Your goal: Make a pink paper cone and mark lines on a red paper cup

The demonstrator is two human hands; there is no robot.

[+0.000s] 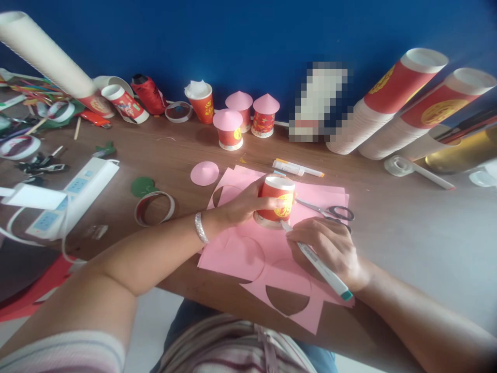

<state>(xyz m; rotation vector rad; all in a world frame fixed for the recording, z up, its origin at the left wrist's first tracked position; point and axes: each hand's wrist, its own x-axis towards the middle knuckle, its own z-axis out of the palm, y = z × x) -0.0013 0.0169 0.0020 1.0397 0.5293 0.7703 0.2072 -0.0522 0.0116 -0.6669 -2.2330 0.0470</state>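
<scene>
My left hand grips a red paper cup that stands upside down on pink paper sheets. My right hand holds a white marker, its tip against the base of the cup on the paper. The pink sheets have round holes cut out of them. A cut pink circle lies to the left of the sheets.
Scissors lie on the pink paper, right of the cup. Three pink-capped cups stand at the back, cup stacks lie at right. A power strip, tape ring, glue stick and clutter sit on the wooden table.
</scene>
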